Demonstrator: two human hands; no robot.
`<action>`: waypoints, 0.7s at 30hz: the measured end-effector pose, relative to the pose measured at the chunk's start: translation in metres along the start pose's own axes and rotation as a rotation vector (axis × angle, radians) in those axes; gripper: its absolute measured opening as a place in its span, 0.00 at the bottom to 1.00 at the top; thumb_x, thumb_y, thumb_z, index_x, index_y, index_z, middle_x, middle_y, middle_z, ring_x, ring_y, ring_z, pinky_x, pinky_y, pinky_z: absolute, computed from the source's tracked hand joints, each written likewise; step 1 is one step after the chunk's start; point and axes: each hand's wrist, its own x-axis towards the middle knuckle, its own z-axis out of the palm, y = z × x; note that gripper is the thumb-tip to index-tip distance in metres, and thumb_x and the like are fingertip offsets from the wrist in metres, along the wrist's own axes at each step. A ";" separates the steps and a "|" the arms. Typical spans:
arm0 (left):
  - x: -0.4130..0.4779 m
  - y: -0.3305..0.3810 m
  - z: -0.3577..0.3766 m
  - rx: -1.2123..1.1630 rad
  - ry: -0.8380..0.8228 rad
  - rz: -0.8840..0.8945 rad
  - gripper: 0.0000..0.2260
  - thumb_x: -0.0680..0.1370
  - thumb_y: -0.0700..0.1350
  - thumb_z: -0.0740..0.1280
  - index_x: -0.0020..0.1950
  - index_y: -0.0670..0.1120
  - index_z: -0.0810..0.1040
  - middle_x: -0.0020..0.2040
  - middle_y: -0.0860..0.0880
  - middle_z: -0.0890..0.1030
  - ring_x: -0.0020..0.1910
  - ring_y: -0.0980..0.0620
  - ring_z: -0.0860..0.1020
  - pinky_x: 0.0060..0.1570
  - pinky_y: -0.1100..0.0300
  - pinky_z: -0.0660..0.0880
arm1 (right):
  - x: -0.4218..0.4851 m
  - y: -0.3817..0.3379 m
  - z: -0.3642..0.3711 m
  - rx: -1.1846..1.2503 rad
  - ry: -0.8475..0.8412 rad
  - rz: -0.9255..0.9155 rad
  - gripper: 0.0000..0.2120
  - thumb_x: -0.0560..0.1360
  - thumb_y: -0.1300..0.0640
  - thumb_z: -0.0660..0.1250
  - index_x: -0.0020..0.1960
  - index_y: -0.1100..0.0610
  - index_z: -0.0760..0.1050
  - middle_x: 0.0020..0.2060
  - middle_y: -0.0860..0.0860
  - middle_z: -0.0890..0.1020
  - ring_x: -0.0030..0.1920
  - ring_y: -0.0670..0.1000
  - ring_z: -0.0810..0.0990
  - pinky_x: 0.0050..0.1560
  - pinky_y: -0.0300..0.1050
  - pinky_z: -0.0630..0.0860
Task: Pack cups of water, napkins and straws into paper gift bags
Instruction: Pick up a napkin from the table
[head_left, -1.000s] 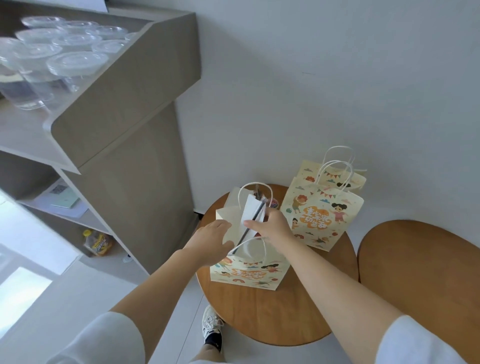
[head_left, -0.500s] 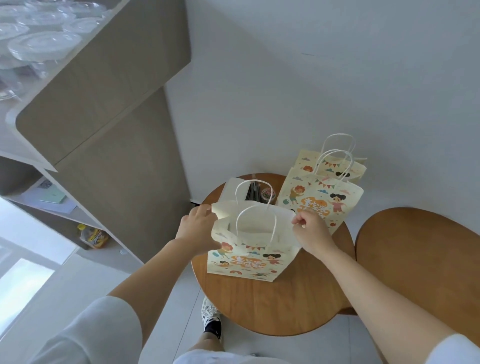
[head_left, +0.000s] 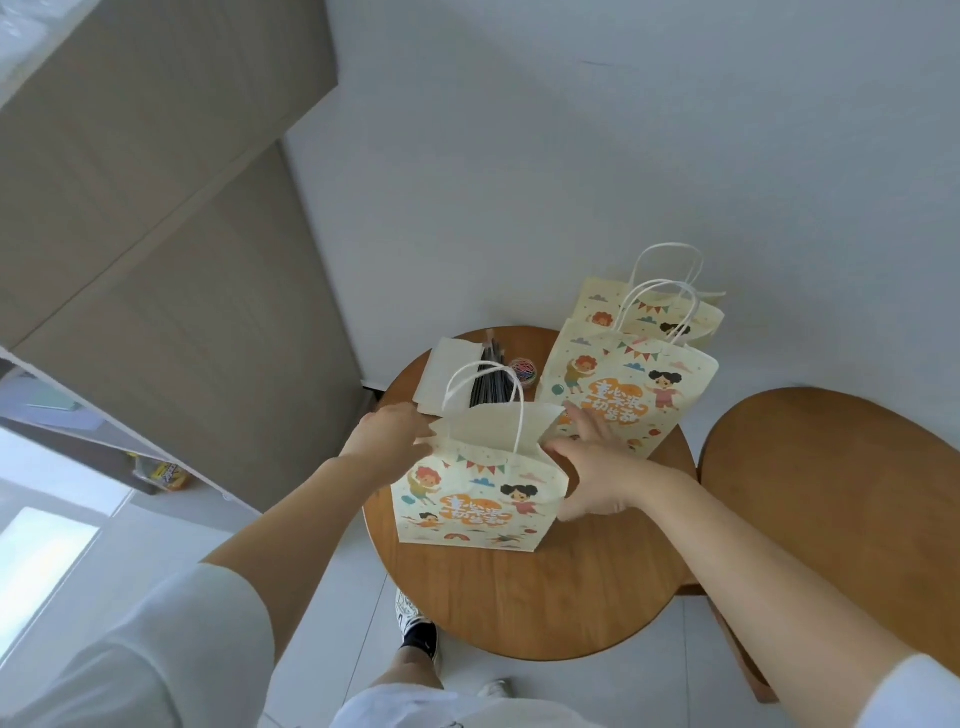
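Note:
A cream paper gift bag (head_left: 478, 499) printed with cartoon children stands near the front of a round wooden table (head_left: 519, 597). Its mouth is pressed nearly flat, with the white handles standing up. My left hand (head_left: 387, 434) touches the bag's top left edge with straight fingers. My right hand (head_left: 587, 473) lies spread against the bag's right side, thumb on the front. Behind the bag lie a stack of white napkins (head_left: 447, 379) and a bundle of black straws (head_left: 488, 384). Nothing of what the bag holds is visible. No cups are in view.
Two more printed bags (head_left: 628, 395) (head_left: 649, 312) stand at the table's back right, against the white wall. A small tub of coloured clips (head_left: 522, 370) sits beside the straws. A second wooden table (head_left: 831, 493) is at the right, and a tall grey counter (head_left: 182, 260) at the left.
A second ago my right hand was putting a napkin and straw into the bag. Both hands then pinched the rim; now their fingers are straight and the bag's mouth is flatter.

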 end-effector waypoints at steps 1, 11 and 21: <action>0.002 -0.001 0.000 -0.013 0.000 -0.002 0.13 0.80 0.48 0.63 0.63 0.47 0.78 0.62 0.49 0.75 0.60 0.50 0.74 0.62 0.57 0.71 | 0.003 -0.001 -0.001 -0.064 0.017 -0.011 0.44 0.65 0.41 0.73 0.74 0.47 0.55 0.74 0.50 0.32 0.73 0.56 0.29 0.73 0.59 0.40; 0.005 -0.008 -0.001 -0.029 -0.005 0.015 0.13 0.79 0.48 0.64 0.62 0.49 0.79 0.59 0.52 0.78 0.58 0.52 0.75 0.60 0.59 0.73 | 0.021 -0.006 0.000 -0.136 0.228 -0.137 0.13 0.75 0.52 0.63 0.55 0.57 0.78 0.55 0.53 0.70 0.57 0.53 0.67 0.58 0.46 0.61; -0.001 -0.003 -0.009 0.089 -0.019 0.105 0.13 0.81 0.48 0.61 0.64 0.50 0.77 0.59 0.50 0.79 0.57 0.51 0.77 0.58 0.58 0.74 | 0.015 -0.001 0.008 0.109 0.336 -0.095 0.12 0.78 0.60 0.62 0.40 0.65 0.75 0.41 0.52 0.69 0.40 0.52 0.71 0.38 0.43 0.62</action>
